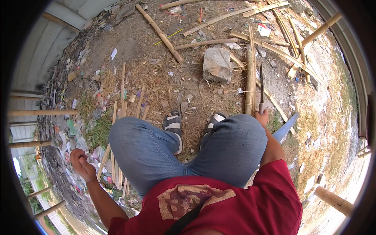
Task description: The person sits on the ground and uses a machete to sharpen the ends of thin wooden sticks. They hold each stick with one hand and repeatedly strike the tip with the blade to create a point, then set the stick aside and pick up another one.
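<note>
My right hand (261, 116), beside my right knee, is closed around the handle of a long knife (261, 88). Its dark, narrow blade points away from me, next to a bamboo pole (249, 84) on the ground. Out to my left, my left hand (82, 164) hangs with loosely curled fingers and nothing visible in it. Split bamboo strips (114, 166) lie between that hand and my left knee, partly hidden by my leg.
Ahead of my sandals sits a squarish stone block (217, 64). A bamboo pole (159, 33) and several split pieces (278, 51) litter the far ground. A blue curved piece (286, 127) lies right of my right arm. Scraps of litter (72, 129) cover the left side.
</note>
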The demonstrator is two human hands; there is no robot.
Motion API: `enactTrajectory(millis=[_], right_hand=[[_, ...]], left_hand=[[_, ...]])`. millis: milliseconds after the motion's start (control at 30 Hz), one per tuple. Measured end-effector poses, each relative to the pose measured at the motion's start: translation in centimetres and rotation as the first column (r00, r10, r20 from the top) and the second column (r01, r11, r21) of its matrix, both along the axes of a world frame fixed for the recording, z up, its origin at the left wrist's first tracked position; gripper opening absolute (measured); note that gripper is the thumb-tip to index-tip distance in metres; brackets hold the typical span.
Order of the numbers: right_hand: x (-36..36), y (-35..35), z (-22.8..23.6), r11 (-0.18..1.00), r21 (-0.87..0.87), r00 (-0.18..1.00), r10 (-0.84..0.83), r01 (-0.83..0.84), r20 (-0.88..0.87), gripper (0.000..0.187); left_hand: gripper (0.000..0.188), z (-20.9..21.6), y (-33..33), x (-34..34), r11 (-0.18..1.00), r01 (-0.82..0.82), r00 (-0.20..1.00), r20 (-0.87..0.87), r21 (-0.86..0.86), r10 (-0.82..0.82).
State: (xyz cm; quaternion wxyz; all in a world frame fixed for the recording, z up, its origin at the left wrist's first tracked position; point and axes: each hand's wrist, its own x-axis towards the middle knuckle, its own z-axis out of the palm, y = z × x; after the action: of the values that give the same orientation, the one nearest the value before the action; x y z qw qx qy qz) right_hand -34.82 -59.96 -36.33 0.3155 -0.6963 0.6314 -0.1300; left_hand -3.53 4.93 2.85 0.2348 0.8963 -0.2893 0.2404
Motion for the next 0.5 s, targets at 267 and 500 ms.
enactTrajectory(millis=[267,500], right_hand=[[2.4,1.0,0.9,0.998,0.066,0.997,0.021,-0.015,-0.08,0.038],[1.7,-0.4,1.0,0.997,0.07,0.996,0.043,-0.037,-0.079,0.044]], left_hand=[[0.053,-0.5,3.6,-1.8,0.992,-0.112,0.993,-0.026,-0.062,0.111],[0.051,-1.5,2.6,-1.2,0.993,-0.085,0.995,-0.063,-0.087,0.079]])
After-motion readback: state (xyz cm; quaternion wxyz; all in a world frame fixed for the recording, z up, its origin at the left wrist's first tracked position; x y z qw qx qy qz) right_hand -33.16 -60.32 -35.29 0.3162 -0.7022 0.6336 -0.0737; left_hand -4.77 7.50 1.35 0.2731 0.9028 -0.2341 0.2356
